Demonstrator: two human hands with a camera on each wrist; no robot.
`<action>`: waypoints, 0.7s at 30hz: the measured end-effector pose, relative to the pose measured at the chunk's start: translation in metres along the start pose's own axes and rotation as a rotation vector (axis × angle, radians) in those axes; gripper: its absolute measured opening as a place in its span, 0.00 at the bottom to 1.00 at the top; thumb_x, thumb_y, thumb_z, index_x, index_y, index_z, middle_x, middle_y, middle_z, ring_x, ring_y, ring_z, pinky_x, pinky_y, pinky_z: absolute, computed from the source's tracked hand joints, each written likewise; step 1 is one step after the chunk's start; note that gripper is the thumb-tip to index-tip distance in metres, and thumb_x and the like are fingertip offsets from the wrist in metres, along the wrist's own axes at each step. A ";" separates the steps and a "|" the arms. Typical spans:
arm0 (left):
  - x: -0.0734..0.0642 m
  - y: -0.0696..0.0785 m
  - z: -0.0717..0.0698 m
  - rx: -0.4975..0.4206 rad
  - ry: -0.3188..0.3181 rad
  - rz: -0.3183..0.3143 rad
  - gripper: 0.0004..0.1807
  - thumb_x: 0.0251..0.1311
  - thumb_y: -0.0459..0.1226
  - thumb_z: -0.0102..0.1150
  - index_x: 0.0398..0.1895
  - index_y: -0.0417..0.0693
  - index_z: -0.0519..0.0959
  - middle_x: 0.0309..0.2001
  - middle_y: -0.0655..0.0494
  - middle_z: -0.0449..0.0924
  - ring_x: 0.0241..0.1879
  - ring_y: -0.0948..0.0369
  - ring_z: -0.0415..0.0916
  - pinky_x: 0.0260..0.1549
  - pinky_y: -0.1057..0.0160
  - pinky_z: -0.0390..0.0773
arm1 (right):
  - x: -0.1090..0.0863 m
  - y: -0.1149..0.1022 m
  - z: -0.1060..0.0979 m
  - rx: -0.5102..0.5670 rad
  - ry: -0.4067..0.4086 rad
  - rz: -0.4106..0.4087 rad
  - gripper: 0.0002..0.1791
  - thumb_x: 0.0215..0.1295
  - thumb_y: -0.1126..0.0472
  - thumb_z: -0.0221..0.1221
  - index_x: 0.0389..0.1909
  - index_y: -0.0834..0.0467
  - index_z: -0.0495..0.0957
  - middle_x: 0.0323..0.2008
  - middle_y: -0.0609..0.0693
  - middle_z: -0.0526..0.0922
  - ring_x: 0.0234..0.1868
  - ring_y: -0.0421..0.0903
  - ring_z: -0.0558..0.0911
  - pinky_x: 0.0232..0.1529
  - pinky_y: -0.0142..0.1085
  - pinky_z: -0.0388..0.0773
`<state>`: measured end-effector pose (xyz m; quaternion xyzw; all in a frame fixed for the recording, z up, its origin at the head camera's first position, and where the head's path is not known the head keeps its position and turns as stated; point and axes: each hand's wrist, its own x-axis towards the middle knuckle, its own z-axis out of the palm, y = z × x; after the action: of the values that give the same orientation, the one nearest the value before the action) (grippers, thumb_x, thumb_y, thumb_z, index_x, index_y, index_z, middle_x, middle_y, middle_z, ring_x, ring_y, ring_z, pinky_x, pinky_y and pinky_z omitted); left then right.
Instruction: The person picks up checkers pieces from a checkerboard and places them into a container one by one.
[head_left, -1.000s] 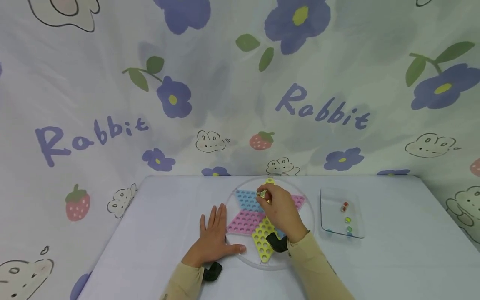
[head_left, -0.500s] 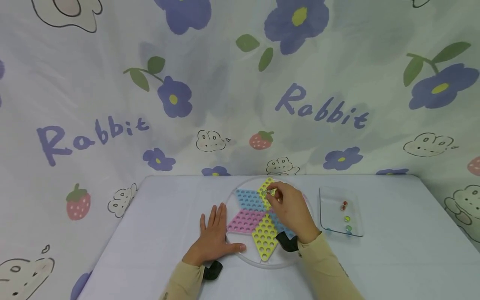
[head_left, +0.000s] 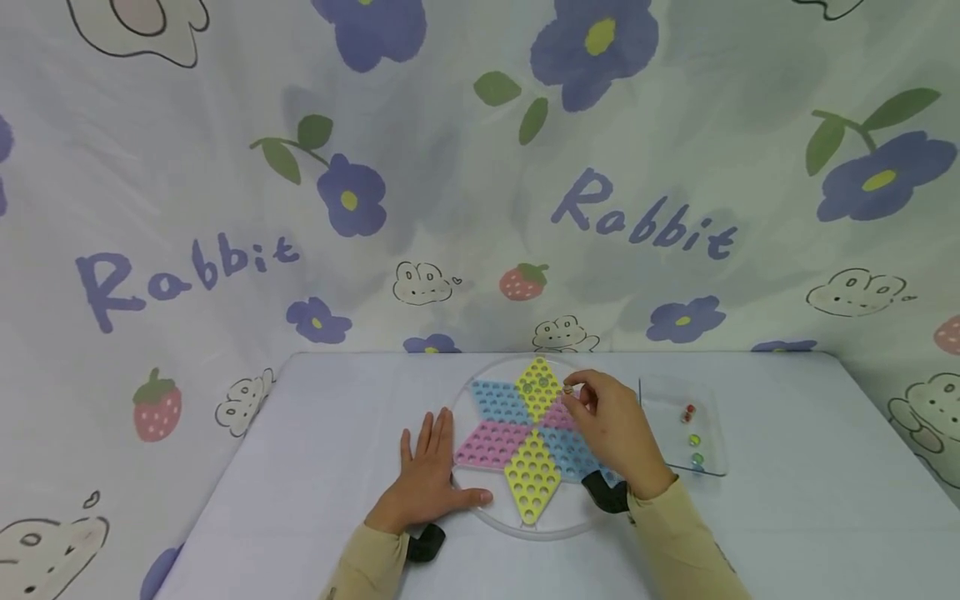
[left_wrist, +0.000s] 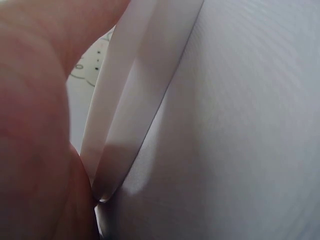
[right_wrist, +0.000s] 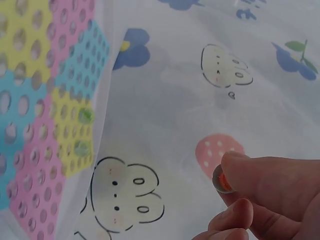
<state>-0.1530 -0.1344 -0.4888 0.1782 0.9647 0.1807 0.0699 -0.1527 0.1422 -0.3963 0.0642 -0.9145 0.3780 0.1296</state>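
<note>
A round Chinese checkers board [head_left: 480,495] carries a star of yellow, pink and blue sections full of holes. Between thumb and index finger, my right hand [head_left: 617,427] pinches a clear marble [right_wrist: 222,179] with an orange-red core. It hovers over the board's far right part, beside the pink section. Two greenish marbles [right_wrist: 83,148] sit in holes of the far yellow section [head_left: 539,398]. My left hand [head_left: 427,482] rests at the board's left side with fingers spread and straight, the thumb lying over the rim. In the left wrist view, the board's pale rim [left_wrist: 120,115] runs alongside that hand.
Right of the board stands a clear tray [head_left: 684,468] with several red, yellow-green and green marbles [head_left: 695,440]; my right hand overlaps its left side. A printed rabbit cloth [head_left: 480,208] hangs behind the white table [head_left: 810,467].
My right hand has moved right, away from the far yellow section, uncovering two greenish marbles in it. An orange-red marble now shows at its fingertips. The left hand stays in place.
</note>
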 end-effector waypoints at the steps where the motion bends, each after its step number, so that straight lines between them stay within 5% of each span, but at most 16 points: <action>1: 0.000 0.000 0.000 -0.003 0.004 0.004 0.72 0.36 0.76 0.52 0.72 0.37 0.34 0.73 0.42 0.32 0.71 0.46 0.27 0.60 0.37 0.27 | -0.001 0.002 -0.002 -0.007 0.001 0.002 0.10 0.60 0.60 0.61 0.41 0.56 0.79 0.22 0.46 0.69 0.20 0.42 0.66 0.22 0.33 0.64; 21: -0.002 0.001 -0.002 -0.022 0.019 0.006 0.71 0.36 0.76 0.51 0.72 0.39 0.33 0.73 0.43 0.31 0.71 0.47 0.26 0.60 0.37 0.26 | -0.020 0.032 -0.024 -0.111 0.023 -0.001 0.09 0.60 0.60 0.61 0.41 0.58 0.79 0.21 0.46 0.68 0.20 0.41 0.64 0.19 0.31 0.61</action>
<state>-0.1510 -0.1353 -0.4866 0.1785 0.9628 0.1931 0.0622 -0.1356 0.1825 -0.4071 0.0531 -0.9325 0.3272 0.1437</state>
